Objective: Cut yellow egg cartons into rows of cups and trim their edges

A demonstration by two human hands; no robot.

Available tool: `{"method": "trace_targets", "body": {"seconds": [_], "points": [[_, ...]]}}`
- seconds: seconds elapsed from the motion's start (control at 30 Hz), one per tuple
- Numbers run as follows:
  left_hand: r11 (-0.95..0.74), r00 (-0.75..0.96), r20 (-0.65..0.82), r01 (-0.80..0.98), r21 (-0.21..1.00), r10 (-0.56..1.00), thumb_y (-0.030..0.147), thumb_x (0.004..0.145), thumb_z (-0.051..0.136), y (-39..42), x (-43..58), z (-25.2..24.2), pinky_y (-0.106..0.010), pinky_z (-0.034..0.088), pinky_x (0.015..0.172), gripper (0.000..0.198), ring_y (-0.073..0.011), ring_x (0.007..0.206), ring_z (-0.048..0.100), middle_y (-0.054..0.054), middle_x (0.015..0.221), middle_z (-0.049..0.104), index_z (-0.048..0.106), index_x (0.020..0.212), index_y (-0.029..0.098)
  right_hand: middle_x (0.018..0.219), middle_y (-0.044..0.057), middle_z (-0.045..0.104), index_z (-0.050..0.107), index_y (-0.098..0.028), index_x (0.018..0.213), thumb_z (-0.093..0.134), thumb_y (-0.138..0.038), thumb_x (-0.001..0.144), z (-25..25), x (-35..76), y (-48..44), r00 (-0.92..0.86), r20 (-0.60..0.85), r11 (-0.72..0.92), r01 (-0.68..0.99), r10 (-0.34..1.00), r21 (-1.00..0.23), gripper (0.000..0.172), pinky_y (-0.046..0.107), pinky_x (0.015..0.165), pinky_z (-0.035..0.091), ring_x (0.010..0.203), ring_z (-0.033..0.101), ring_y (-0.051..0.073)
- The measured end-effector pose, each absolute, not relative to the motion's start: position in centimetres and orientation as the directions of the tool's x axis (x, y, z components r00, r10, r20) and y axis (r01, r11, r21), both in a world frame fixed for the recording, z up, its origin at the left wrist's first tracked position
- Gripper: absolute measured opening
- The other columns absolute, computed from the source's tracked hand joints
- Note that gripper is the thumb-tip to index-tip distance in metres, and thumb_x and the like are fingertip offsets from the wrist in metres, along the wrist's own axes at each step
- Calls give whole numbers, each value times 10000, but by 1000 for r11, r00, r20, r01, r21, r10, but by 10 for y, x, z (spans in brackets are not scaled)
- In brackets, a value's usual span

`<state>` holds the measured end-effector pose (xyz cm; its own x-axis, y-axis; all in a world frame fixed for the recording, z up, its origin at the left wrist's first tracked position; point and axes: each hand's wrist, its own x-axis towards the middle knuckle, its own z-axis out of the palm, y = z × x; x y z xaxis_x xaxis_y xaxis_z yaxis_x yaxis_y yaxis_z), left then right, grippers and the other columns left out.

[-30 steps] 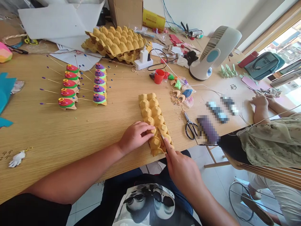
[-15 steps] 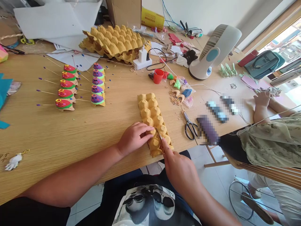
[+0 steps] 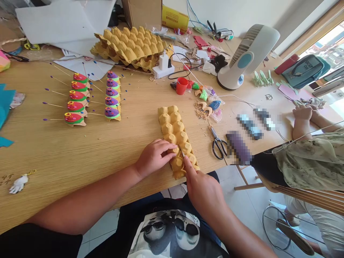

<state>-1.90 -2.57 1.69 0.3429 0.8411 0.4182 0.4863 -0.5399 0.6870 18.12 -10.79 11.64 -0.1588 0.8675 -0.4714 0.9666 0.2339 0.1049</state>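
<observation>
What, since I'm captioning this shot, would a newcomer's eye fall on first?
Probably the red figures and purple figures, in two rows on the left of the table. Next, the yellow egg-carton strip near the front edge, with the left hand on it and the right hand holding a thin blade to it. The white fan stands at the back right.

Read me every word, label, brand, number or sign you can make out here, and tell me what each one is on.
Pouch: "OPY" perhaps ends its upper word; the rest is too blurred to read.
Yellow package: a line of dark print, too small to read.
Table, near its left edge: brown marks, possibly writing, too blurred to read.
Egg carton: no text visible.
</observation>
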Motion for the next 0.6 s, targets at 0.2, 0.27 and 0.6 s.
{"method": "trace_targets", "body": {"seconds": [0.2, 0.27, 0.6], "points": [[-523, 331, 407, 485, 701, 851, 249, 911, 755, -25, -19, 17, -380, 559, 910, 174, -214, 946, 717, -47, 1042, 797, 748, 1084, 228, 943, 67, 791, 238, -245, 1681, 486, -200, 1017, 117, 183, -111, -189, -477, 260, 962, 858, 87, 710, 263, 539, 469, 746, 775, 205], [-530, 333, 414, 480, 699, 847, 252, 904, 763, -24, -19, 17, -380, 558, 905, 176, -214, 939, 716, -45, 1032, 797, 748, 1077, 226, 952, 70, 794, 239, -243, 1681, 470, -203, 1028, 115, 184, -111, -174, -462, 238, 967, 870, 85, 694, 259, 541, 463, 765, 780, 205], [-536, 336, 420, 465, 704, 843, 243, 893, 771, -24, -18, 16, -383, 557, 902, 176, -218, 931, 717, -43, 1016, 797, 754, 1067, 226, 967, 83, 798, 258, -237, 1676, 458, -199, 1037, 114, 182, -115, -154, -442, 223, 969, 884, 108, 670, 249, 553, 482, 774, 781, 201]]}}
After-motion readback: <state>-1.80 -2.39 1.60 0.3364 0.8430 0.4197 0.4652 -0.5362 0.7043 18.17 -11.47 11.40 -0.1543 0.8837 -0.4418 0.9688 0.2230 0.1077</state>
